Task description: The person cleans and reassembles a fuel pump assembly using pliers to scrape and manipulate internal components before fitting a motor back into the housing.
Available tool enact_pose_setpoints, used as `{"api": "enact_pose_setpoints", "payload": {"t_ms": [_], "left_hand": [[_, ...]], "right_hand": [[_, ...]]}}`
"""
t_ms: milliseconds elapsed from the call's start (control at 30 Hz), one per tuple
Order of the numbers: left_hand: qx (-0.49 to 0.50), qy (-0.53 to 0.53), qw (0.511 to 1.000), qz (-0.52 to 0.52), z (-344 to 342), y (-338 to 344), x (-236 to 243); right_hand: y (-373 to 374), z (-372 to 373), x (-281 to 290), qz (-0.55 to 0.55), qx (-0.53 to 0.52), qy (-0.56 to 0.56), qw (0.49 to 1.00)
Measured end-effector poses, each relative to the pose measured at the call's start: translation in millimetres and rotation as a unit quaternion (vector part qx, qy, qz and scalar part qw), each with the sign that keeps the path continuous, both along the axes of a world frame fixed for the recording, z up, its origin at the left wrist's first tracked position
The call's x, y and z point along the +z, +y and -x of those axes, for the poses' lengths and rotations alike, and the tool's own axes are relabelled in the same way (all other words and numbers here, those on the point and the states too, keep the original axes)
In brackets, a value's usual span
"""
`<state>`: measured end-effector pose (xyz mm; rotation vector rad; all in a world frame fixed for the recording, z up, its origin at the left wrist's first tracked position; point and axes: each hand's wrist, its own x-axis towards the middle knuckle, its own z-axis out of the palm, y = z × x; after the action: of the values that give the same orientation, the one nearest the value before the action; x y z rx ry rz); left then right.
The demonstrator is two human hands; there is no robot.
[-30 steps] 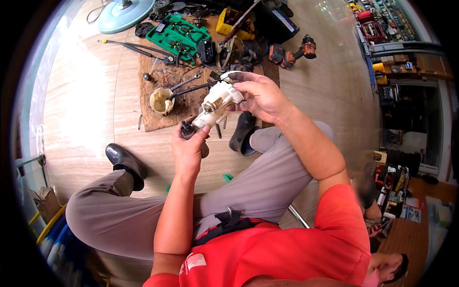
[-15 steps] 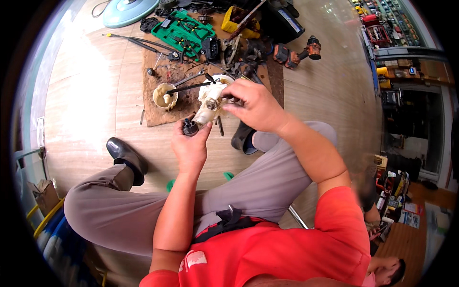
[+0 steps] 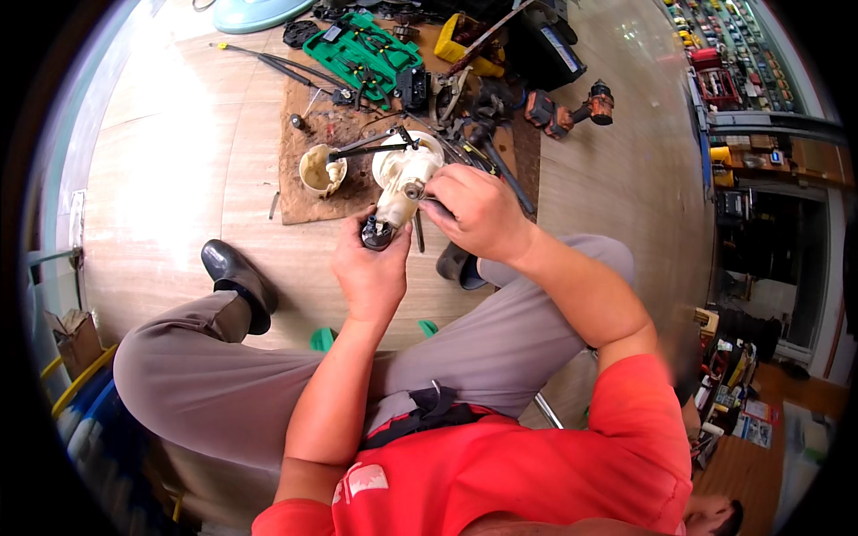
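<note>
Both hands meet over a cream-coloured plastic pump part (image 3: pixel 399 189), held up above the floor just this side of the brown mat (image 3: pixel 299 192). The left hand (image 3: pixel 371 268) grips the part from below, fingers wrapped round its narrow lower body, where a dark round end (image 3: pixel 375 236) sticks out just above the thumb. The right hand (image 3: pixel 478 210) is closed on the part's wide top end, fingertips pinched at a small metal fitting (image 3: pixel 414 189); it may be holding a thin dark tool there, but the fingers hide too much to be sure. A black rod (image 3: pixel 366 149) juts from the top of the part out over the mat. On the mat, left of the part, sits a small cream cup (image 3: pixel 320 170) with something pale inside. Beyond the mat lies a green tool case (image 3: pixel 368 52), open, with a yellow box (image 3: pixel 465 40) to its right and an orange and black drill (image 3: pixel 572 109) further right on the wood floor. A black shoe (image 3: pixel 237 279) rests on the floor to the near left of the mat.
</note>
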<state>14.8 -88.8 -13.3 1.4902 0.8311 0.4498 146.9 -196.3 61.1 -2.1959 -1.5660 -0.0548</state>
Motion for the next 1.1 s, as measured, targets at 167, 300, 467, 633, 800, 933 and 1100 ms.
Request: {"api": "enact_pose_setpoints", "payload": {"t_ms": [167, 300, 467, 633, 800, 933, 1100], "left_hand": [[-0.006, 0.000, 0.998, -0.064, 2.3, 1.5, 1.2], [0.004, -0.012, 0.995, -0.096, 2.7, 0.7, -0.6], [0.016, -0.024, 0.998, 0.048, 0.3, -1.0, 3.2], [0.026, -0.060, 0.974, 0.219, -2.2, 5.9, -5.5], [0.009, -0.060, 0.949, 0.308, -2.5, 10.5, -3.7], [0.000, -0.073, 0.927, 0.368, -1.2, 12.4, -5.3], [-0.034, -0.092, 0.920, 0.378, -0.9, 11.7, -4.6]], "right_hand": [[1.0, 4.5, -4.7, -0.016, -0.055, 0.059, 0.997], [1.2, 9.4, -5.6, -0.004, -0.080, 0.092, 0.992], [-0.3, 5.9, -5.6, -0.017, -0.048, 0.127, 0.991], [2.3, -8.7, 15.3, -0.065, -0.054, 0.084, 0.993], [-14.6, -39.0, 41.9, -0.096, -0.175, 0.076, 0.977], [-27.0, -48.8, 47.3, -0.085, -0.226, 0.088, 0.966], [-38.0, -55.4, 50.2, -0.047, -0.245, 0.079, 0.965]]}}
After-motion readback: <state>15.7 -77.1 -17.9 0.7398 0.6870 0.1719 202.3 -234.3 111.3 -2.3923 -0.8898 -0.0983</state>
